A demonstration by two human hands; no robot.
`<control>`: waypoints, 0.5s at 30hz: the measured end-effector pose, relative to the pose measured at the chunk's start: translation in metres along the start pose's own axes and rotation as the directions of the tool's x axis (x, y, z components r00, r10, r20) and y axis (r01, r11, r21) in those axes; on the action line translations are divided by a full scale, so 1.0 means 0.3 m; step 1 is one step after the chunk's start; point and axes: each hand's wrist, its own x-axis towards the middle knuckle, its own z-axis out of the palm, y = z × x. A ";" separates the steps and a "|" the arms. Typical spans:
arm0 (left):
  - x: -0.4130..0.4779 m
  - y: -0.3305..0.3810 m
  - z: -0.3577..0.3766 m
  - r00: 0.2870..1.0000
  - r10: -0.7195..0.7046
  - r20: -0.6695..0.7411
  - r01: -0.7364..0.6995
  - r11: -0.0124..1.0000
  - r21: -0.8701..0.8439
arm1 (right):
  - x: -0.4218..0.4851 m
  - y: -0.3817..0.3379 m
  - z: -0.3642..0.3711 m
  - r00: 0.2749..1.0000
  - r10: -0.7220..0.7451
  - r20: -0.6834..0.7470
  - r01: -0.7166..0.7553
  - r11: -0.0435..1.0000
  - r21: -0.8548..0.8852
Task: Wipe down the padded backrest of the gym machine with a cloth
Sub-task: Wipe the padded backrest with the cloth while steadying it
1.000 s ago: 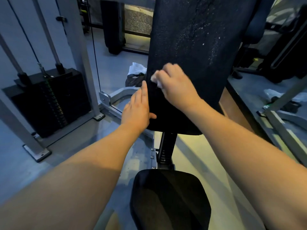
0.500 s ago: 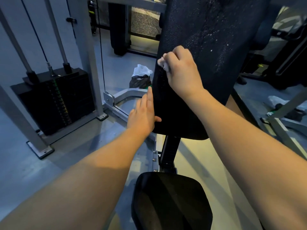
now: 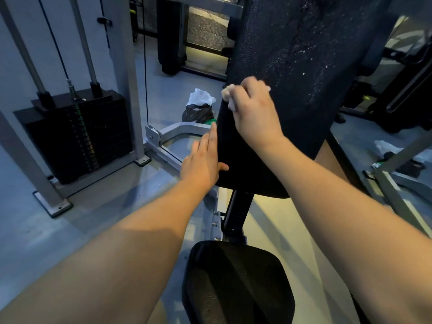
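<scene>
Your right hand (image 3: pixel 256 113) has slid a little way back down the pad since half a second ago. Your left hand (image 3: pixel 201 164) has not moved.

The right fingers (image 3: pixel 245 90) are curled over a small white cloth (image 3: pixel 227 93) and press it on the black backrest (image 3: pixel 304 66). The cloth sits right at the pad's left edge. Only bits of it peek out, at 10 o'clock and at 1 o'clock from your knuckles. The rest is under your hand, so you cannot tell how big it is. Your fingertips look blurry.

The pad is long and stands up, running from 6 o'clock to 12 o'clock and leaning a little toward 1 o'clock. From your fingers, most of the pad's face lies toward 1 and 2 o'clock. That part is dotted with white specks (image 3: pixel 304 73), so I think it needs wiping next. Your right hand is the nearer one for that, and it has the cloth.

Your left hand is at 7 o'clock from the right one. Its fingers are straight and lie flat along the pad's left side, with the thumb on the front. It holds nothing and seems to steady the pad.

The pad's top is cut off by the picture. Its right edge is hard to see against the dark machines behind. The seat (image 3: pixel 238 284) is at 6 o'clock, below the pad.
</scene>
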 end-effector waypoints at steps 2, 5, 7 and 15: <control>0.001 -0.002 0.005 1.000 -0.010 -0.002 0.010 1.000 -0.021 | -0.104 -0.029 0.028 0.992 -0.097 0.083 0.094 0.995 0.043; 0.008 -0.013 0.007 0.997 -0.078 0.021 0.079 0.996 -0.050 | -0.151 -0.015 0.009 0.904 -0.330 0.272 0.332 0.942 0.043; 0.012 -0.017 0.004 0.993 -0.100 0.055 0.105 0.990 -0.094 | -0.043 0.012 -0.018 0.915 -0.298 0.272 0.310 0.951 -0.003; 0.005 -0.011 -0.014 0.992 -0.106 0.063 0.111 0.991 -0.073 | -0.107 -0.053 0.008 0.981 -0.109 0.158 0.110 0.994 0.003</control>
